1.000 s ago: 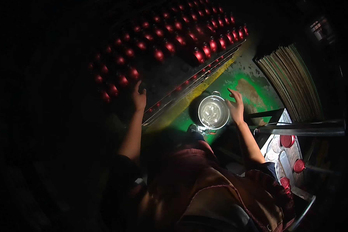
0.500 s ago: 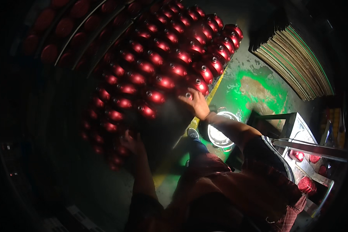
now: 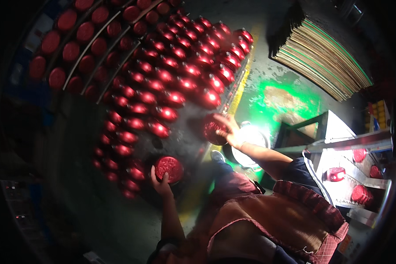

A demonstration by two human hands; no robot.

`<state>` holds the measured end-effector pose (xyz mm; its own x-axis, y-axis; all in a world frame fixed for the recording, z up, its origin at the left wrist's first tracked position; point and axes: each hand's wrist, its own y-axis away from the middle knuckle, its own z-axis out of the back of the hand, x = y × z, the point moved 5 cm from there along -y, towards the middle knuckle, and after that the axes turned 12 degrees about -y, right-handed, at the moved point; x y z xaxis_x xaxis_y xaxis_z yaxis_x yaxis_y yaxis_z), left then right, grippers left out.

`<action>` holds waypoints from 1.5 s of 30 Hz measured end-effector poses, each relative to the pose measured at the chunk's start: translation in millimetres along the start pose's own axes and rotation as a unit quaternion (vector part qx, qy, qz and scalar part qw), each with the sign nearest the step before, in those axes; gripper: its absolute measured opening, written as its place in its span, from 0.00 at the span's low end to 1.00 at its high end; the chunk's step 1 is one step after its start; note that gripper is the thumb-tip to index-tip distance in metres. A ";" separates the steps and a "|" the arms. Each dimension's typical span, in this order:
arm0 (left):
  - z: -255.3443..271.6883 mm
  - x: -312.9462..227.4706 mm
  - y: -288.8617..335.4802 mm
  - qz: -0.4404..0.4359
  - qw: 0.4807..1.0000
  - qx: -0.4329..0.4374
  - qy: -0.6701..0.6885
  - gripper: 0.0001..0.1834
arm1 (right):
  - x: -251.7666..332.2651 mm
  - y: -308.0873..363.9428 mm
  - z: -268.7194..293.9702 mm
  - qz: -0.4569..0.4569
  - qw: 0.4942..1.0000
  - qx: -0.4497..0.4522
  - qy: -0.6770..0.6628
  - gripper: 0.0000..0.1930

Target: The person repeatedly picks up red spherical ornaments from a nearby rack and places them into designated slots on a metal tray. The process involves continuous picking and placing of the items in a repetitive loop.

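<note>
Both my hands are closed on red metal cylinders at the near edge of a large group of the same kind. My left hand grips one red cylinder by its near left side. Its round, rough-textured end faces up at me. Farther right, my right hand holds another red cylinder, tipped so that its textured end shows; the fingers cover part of it. Beyond the hands stand rows of glossy red cylinders with domed tops and small metal necks, upright on a dark surface.
Stacked red cylinders lie behind curved bars at far left. Flat brown sheets are piled at far right. Near my right arm are a bright round pan and a metal stand. More red cylinders lie at right.
Half a second ago my hands reached toward the upright near cylinders. Now each holds one tipped with its textured end showing, and dark surface shows between them. The view has shifted slightly.
</note>
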<state>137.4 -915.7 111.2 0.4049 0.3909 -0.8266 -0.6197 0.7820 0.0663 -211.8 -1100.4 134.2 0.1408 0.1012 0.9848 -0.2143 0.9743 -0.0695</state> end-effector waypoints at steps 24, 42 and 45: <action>-283.5 -176.1 271.2 0.353 0.301 0.519 0.718 0.42 | 21.6 220.8 204.9 -0.060 0.747 -0.092 -0.656 0.19; -285.1 -110.8 367.7 0.143 0.704 0.605 0.344 0.32 | 30.1 664.4 326.2 -0.015 0.663 -0.530 -0.528 0.27; -298.4 -157.5 433.9 0.050 0.724 0.636 0.262 0.35 | 49.6 788.8 385.1 0.015 0.641 -0.694 -0.327 0.24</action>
<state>-395.9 -782.8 103.4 -0.1165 0.4997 -0.8584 0.6268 0.7074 0.3267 -746.1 -404.4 189.4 -0.3764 0.4606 0.8039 0.9231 0.2602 0.2831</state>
